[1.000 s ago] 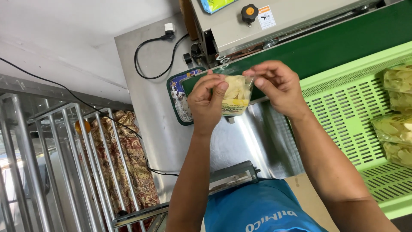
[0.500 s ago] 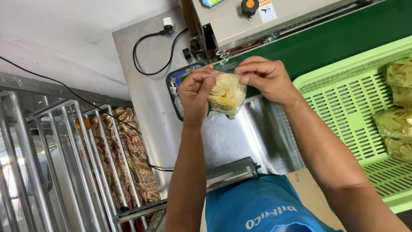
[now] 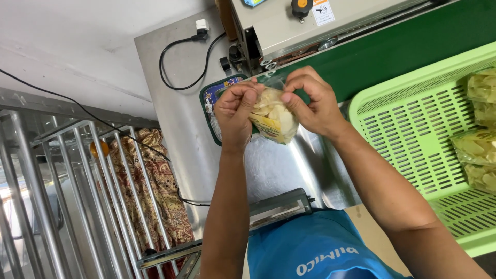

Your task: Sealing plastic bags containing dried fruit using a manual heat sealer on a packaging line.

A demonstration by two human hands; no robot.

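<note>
A small clear bag of pale yellow chips [image 3: 274, 116] with a yellow label hangs between both hands, above the steel table [image 3: 170, 108]. My left hand [image 3: 235, 111] pinches the bag's top left corner. My right hand [image 3: 312, 101] pinches its top right edge. The bag's open top sits just in front of the inlet of a grey band sealing machine [image 3: 310, 26] with a green conveyor belt [image 3: 408, 49].
A light green plastic crate [image 3: 408, 124] at the right holds several filled chip bags [image 3: 478, 150]. A black power cable [image 3: 178, 57] lies on the steel table. A metal rack [image 3: 67, 196] and patterned cloth [image 3: 160, 191] stand at the left.
Both hands have carried the bag a little up and away, nearer the sealer's inlet. The grip on the bag's top is unchanged.
</note>
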